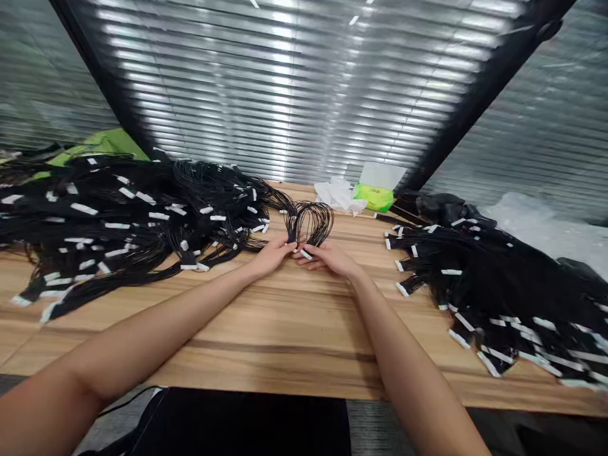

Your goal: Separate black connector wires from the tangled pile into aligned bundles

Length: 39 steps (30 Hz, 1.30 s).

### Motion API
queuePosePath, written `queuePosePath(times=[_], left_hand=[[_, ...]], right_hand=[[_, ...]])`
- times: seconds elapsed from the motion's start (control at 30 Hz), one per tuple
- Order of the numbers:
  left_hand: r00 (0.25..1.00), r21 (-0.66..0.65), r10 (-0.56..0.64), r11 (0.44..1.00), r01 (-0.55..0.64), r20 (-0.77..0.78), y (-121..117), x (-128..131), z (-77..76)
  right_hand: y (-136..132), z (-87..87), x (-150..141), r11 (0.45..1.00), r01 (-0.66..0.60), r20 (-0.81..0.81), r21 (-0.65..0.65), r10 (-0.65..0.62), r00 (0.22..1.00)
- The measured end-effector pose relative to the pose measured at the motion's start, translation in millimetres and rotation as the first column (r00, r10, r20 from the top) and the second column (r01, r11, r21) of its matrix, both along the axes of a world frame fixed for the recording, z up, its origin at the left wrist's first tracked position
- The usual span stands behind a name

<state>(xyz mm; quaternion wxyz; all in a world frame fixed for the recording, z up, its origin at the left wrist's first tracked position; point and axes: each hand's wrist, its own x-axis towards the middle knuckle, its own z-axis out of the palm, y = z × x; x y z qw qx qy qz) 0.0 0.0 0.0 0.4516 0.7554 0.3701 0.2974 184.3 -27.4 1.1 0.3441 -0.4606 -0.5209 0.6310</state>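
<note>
Both my hands meet at the middle of a wooden table point(285, 329). My left hand point(274, 253) pinches the base of a coiled bundle of thin black wires point(310, 221) that loops upward from my fingers. My right hand point(327, 256) is closed on the same bundle at its white connector end. A large heap of black wire harnesses with white connectors point(118, 215) lies to the left, its strands reaching toward my left hand. A second pile of such harnesses point(494, 297) lies to the right.
A green packet point(375, 197) and crumpled white tissue point(338, 194) sit at the table's far edge. Closed blinds point(294, 88) fill the background. A dark object point(247, 421) lies below the table's near edge. Clear plastic point(527, 218) lies at the far right.
</note>
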Motion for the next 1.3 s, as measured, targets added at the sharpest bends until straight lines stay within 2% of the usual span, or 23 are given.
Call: queuePosePath(times=[0.13,0.23,0.37,0.53,0.67,0.8,0.87,0.93,1.07,1.2,1.3], left_hand=[[0.998,0.017,-0.041,0.999,0.042,-0.036,2.9,-1.5,-6.8],[0.993,0.04,-0.095,0.994,0.098,-0.065,4.8,-2.5,-6.6],[0.976,0.105,-0.172,0.977,0.186,-0.134,5.1,-2.7,-1.7],[0.974,0.08,-0.152,0.983,0.167,-0.166,0.6,-3.1,0.3],[0.977,0.006,-0.205,0.979,0.205,-0.055,-1.4,-4.2,-1.8],[0.927,-0.202,-0.345,0.907,0.369,0.145,0.5,-6.2,-1.1],[0.916,-0.198,-0.373,0.896,0.397,0.151,1.6,-6.5,0.9],[0.919,-0.133,-0.384,0.91,0.393,0.09,2.0,-6.1,3.4],[0.914,-0.095,-0.406,0.91,0.404,0.001,0.2,-5.0,6.7],[0.934,-0.065,-0.356,0.933,0.353,-0.039,-3.2,-5.7,7.5],[0.943,-0.046,-0.326,0.945,0.324,-0.062,-4.9,-6.4,9.8]], right_hand=[[0.5,-2.4,2.8,0.995,-0.104,-0.02,0.006,0.104,0.994],[-0.3,-1.5,7.0,0.985,-0.17,0.023,0.008,0.17,0.985],[-3.0,3.7,12.6,0.982,-0.189,0.054,-0.007,0.189,0.98],[-6.1,6.3,14.5,0.982,-0.186,0.038,-0.026,0.186,0.982],[-8.5,-0.1,2.6,0.98,-0.197,0.068,-0.006,0.197,0.978],[-11.3,-4.9,-12.6,0.981,-0.192,0.091,0.03,0.189,0.978],[-12.7,-4.0,-14.4,0.98,-0.198,0.101,0.022,0.195,0.976],[-14.6,-2.2,-12.7,0.979,-0.202,0.1,0.012,0.2,0.975],[-20.7,-1.7,-9.0,0.986,-0.167,0.065,0.007,0.166,0.984],[-23.8,-4.8,-11.2,1.0,-0.02,0.018,0.015,0.02,1.0],[-21.5,-5.6,-11.6,0.999,0.031,0.017,-0.008,-0.031,0.999]])
